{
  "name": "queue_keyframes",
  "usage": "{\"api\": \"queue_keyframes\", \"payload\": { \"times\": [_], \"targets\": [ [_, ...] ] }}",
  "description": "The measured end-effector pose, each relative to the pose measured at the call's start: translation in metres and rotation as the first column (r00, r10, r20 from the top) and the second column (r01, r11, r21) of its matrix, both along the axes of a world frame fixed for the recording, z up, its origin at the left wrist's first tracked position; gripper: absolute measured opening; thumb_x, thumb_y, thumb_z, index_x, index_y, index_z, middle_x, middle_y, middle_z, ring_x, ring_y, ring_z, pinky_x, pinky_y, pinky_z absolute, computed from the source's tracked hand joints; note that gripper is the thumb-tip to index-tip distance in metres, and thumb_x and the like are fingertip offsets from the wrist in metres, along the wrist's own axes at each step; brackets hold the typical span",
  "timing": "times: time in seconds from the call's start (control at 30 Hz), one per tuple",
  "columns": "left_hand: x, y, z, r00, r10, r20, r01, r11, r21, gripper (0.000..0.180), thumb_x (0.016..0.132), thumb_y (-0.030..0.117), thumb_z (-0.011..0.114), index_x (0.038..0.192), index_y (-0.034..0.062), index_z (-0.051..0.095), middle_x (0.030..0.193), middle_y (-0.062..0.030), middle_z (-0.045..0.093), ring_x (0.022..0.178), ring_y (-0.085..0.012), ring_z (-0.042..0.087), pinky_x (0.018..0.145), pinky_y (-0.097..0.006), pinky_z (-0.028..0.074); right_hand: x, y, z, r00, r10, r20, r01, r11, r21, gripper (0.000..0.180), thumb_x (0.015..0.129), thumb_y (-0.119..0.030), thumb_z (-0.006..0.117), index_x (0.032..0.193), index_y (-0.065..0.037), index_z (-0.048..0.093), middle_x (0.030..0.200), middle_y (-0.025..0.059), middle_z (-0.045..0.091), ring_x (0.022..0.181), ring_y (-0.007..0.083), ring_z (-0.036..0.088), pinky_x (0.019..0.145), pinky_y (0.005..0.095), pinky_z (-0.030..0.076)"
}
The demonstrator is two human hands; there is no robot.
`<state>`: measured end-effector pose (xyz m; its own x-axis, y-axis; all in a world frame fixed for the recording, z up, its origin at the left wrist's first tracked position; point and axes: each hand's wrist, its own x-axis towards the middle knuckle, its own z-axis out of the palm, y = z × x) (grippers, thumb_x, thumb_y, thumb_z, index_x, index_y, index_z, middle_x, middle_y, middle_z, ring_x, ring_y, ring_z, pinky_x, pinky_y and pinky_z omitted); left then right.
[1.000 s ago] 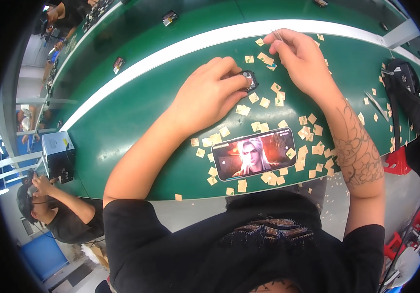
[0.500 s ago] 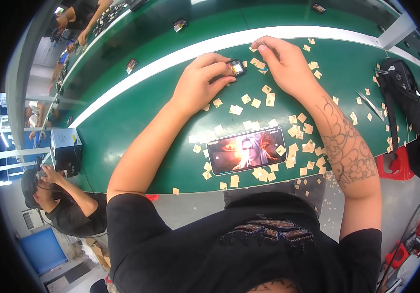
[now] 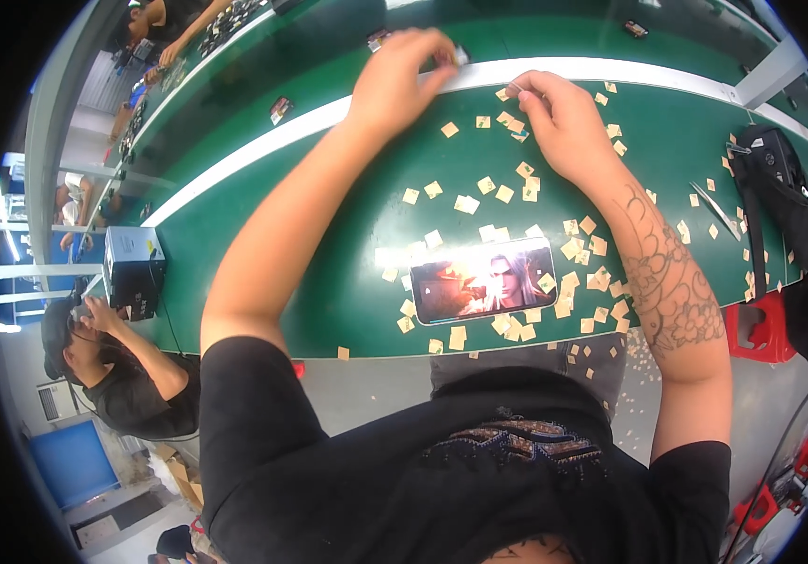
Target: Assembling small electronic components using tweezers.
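Observation:
My left hand point(image 3: 395, 86) reaches over the white rail point(image 3: 611, 70) onto the green strip beyond it. A small dark device point(image 3: 463, 56) with a bright screen is pinched at its fingertips, partly hidden and blurred. On the near side of the rail, my right hand point(image 3: 566, 127) is closed in a pinch. Something thin and light shows at its fingertips, too small to name. Small tan square pieces point(image 3: 505, 120) lie just beside those fingers, and more are scattered across the green table point(image 3: 329, 282). A phone point(image 3: 484, 282) playing a picture lies flat among them.
Several similar devices point(image 3: 636, 29) lie on the far green strip. Tweezers point(image 3: 716, 209) and a black bag point(image 3: 772, 162) lie at the right, above a red stool point(image 3: 761, 331). A box point(image 3: 133, 268) stands at the left edge near a seated person point(image 3: 127, 376).
My left hand has moved away from me with the small dark device, from the near table across the white rail. My right hand stays pinched near the tan squares. The view shifted slightly.

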<state>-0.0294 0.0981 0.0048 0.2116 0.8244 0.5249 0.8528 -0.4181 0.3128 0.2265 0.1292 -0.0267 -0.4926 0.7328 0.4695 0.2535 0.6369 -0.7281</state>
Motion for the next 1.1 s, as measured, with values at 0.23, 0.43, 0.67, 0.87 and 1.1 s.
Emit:
{"api": "queue_keyframes", "payload": {
  "times": [0.23, 0.43, 0.67, 0.87, 1.1],
  "targets": [
    [-0.042, 0.053, -0.022, 0.933, 0.287, -0.218, -0.320, 0.937, -0.136, 0.047, 0.091, 0.023, 0.078, 0.134, 0.0132, 0.063, 0.138, -0.0232, 0.061, 0.122, -0.0396, 0.058, 0.107, -0.054, 0.046, -0.001, -0.006, 0.012, 0.998, -0.005, 0.055, 0.014, 0.988, -0.155, 0.019, 0.103, -0.017, 0.067, 0.102, 0.002, 0.071, 0.085, 0.0129, 0.074, 0.074, 0.0232, 0.068, 0.075, 0.0350, 0.055],
    [-0.082, 0.034, -0.025, 0.893, 0.401, -0.205, -0.398, 0.916, 0.056, 0.049, 0.093, 0.024, 0.076, 0.139, 0.0128, 0.062, 0.130, -0.0234, 0.066, 0.124, -0.0448, 0.059, 0.108, -0.055, 0.046, -0.003, -0.002, 0.013, 0.999, 0.008, 0.047, 0.000, 0.985, -0.174, 0.017, 0.106, -0.015, 0.066, 0.108, 0.000, 0.073, 0.084, 0.0012, 0.068, 0.077, 0.0084, 0.058, 0.073, 0.0272, 0.050],
    [-0.105, 0.060, -0.035, 0.975, 0.218, 0.052, -0.217, 0.976, -0.027, 0.034, 0.091, 0.014, 0.075, 0.125, 0.0106, 0.072, 0.114, -0.0182, 0.073, 0.116, -0.0396, 0.067, 0.103, -0.047, 0.052, -0.002, 0.000, 0.009, 0.999, 0.020, -0.029, -0.021, 0.998, -0.059, 0.014, 0.103, -0.010, 0.063, 0.109, -0.002, 0.073, 0.095, 0.0154, 0.073, 0.079, 0.0268, 0.067, 0.075, 0.0368, 0.054],
    [-0.097, 0.062, -0.031, 0.982, 0.177, -0.066, -0.182, 0.980, -0.076, 0.060, 0.094, 0.020, 0.077, 0.150, 0.0149, 0.056, 0.144, -0.0209, 0.061, 0.135, -0.0431, 0.057, 0.115, -0.049, 0.048, -0.002, -0.009, 0.014, 0.999, 0.046, -0.007, -0.047, 0.992, -0.115, 0.016, 0.105, -0.007, 0.060, 0.112, -0.001, 0.073, 0.099, 0.0129, 0.070, 0.080, 0.0243, 0.065, 0.077, 0.0346, 0.053],
    [-0.067, 0.059, -0.018, 0.988, 0.153, 0.014, -0.149, 0.978, -0.146, 0.056, 0.094, 0.011, 0.075, 0.147, 0.0111, 0.058, 0.127, -0.0152, 0.069, 0.127, -0.0359, 0.062, 0.110, -0.044, 0.050, -0.001, -0.004, 0.010, 0.997, 0.013, -0.082, -0.019, 0.997, -0.080, 0.016, 0.106, -0.006, 0.061, 0.114, -0.002, 0.073, 0.101, 0.0118, 0.071, 0.081, 0.0229, 0.064, 0.076, 0.0344, 0.052]
  ]
}}
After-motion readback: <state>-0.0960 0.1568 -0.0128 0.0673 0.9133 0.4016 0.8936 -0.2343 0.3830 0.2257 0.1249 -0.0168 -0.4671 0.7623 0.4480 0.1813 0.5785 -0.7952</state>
